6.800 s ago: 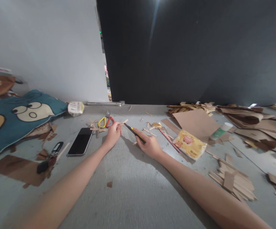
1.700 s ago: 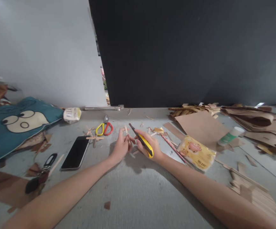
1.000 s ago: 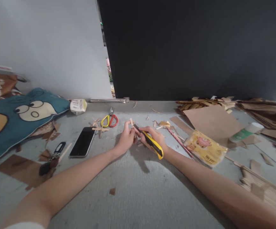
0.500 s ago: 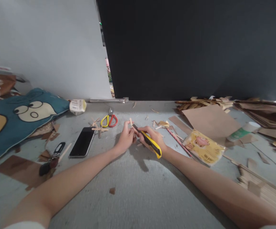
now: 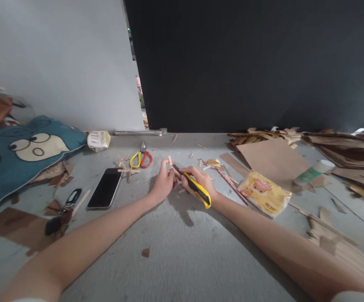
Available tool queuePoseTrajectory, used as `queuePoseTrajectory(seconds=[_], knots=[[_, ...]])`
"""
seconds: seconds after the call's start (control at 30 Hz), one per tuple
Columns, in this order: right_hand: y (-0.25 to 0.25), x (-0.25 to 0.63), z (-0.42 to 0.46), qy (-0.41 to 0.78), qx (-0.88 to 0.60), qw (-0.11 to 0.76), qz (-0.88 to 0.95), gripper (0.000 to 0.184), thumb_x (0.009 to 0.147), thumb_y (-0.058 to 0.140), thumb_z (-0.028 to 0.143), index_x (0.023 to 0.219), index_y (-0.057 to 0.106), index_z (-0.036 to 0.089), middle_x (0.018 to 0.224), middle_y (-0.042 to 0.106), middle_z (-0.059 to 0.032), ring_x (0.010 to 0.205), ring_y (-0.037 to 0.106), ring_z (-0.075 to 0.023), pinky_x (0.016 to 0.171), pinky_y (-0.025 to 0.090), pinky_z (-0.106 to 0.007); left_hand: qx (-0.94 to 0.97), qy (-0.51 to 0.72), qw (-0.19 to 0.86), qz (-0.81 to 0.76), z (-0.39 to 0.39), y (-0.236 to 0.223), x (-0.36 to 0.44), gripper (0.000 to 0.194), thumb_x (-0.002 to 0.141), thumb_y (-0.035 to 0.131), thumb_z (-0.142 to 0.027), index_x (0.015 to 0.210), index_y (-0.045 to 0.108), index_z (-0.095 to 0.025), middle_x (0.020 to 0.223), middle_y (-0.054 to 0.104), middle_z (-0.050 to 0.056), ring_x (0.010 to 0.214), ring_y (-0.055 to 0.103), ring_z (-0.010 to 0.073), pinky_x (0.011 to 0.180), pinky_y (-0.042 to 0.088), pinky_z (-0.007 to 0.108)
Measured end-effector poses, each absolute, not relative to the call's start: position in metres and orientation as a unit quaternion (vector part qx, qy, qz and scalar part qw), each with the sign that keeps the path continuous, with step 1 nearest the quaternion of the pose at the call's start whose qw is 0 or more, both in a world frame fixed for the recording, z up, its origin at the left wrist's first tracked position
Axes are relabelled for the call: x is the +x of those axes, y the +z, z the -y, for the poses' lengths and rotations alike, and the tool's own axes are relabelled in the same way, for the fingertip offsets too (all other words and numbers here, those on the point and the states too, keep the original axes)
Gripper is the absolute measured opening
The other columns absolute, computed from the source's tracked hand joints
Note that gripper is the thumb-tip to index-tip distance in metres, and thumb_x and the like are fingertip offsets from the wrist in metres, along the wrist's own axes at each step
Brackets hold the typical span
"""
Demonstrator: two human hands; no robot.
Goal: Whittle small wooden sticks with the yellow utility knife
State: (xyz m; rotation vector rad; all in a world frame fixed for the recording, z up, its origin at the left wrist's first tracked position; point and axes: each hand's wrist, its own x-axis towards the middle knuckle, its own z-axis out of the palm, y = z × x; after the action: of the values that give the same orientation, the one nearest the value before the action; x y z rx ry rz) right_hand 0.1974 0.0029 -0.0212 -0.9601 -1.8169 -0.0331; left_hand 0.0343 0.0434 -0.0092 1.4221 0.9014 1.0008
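My left hand is closed round a small wooden craft stick, whose pale end pokes up past the fingertips. Held in my right hand is a yellow and black utility knife. Its blade end points up and left and meets the stick at my left fingers; the exact contact is too small to make out. Both hands are close together above the grey table. Behind them to the left lie pliers with one yellow and one red handle.
A phone, crossed craft sticks and keys lie left, before a blue pillow. At right are a yellow tissue pack, a glue stick, brown cardboard and a stack of craft sticks.
Since the oldest frame, the stick has gone from slanting rightward to nearly upright, and the knife's handle has swung toward me. In the last second both hands keep nearly the same pose; the view shifts slightly.
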Motion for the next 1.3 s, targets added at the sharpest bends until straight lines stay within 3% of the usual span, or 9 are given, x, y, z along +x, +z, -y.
queuePoseTrajectory(seconds=[0.2, 0.53, 0.97, 1.3], knots=[[-0.0233, 0.1979, -0.0039, -0.007, -0.398, 0.517, 0.757, 0.016, 0.098, 0.057, 0.025, 0.112, 0.062, 0.024, 0.089, 0.078, -0.004, 0.073, 0.075, -0.0168, 0.068, 0.06, -0.027, 0.609, 0.425, 0.551, -0.381, -0.0433, -0.0103, 0.0343, 0.023, 0.104, 0.048, -0.037, 0.122, 0.04, -0.024, 0.067, 0.059, -0.008, 0.041, 0.047, 0.0073, 0.046, 0.035, 0.02], [-0.0218, 0.198, -0.0022, 0.011, -0.409, 0.516, 0.752, 0.015, 0.097, 0.056, 0.025, 0.111, 0.062, 0.024, 0.088, 0.079, -0.0041, 0.073, 0.075, -0.0167, 0.069, 0.059, -0.027, 0.615, 0.418, 0.545, -0.388, -0.0443, -0.01, 0.0355, 0.018, 0.105, 0.043, -0.03, 0.121, 0.039, -0.023, 0.067, 0.058, -0.008, 0.041, 0.045, 0.0079, 0.046, 0.035, 0.021], [-0.0226, 0.1957, -0.0032, 0.012, -0.413, 0.516, 0.75, 0.015, 0.096, 0.056, 0.026, 0.109, 0.063, 0.024, 0.088, 0.079, -0.0043, 0.071, 0.075, -0.0173, 0.067, 0.06, -0.027, 0.61, 0.428, 0.551, -0.376, -0.0467, -0.0139, 0.0342, 0.036, 0.101, 0.054, -0.047, 0.125, 0.042, -0.024, 0.066, 0.058, -0.007, 0.042, 0.047, 0.0082, 0.045, 0.035, 0.02], [-0.025, 0.1973, -0.0046, 0.027, -0.415, 0.508, 0.755, 0.016, 0.097, 0.056, 0.028, 0.111, 0.062, 0.023, 0.088, 0.079, -0.0049, 0.071, 0.075, -0.0176, 0.066, 0.06, -0.027, 0.603, 0.43, 0.56, -0.371, -0.0468, -0.0146, 0.0344, 0.033, 0.101, 0.055, -0.044, 0.124, 0.045, -0.023, 0.067, 0.06, -0.006, 0.043, 0.047, 0.0087, 0.046, 0.035, 0.021]])
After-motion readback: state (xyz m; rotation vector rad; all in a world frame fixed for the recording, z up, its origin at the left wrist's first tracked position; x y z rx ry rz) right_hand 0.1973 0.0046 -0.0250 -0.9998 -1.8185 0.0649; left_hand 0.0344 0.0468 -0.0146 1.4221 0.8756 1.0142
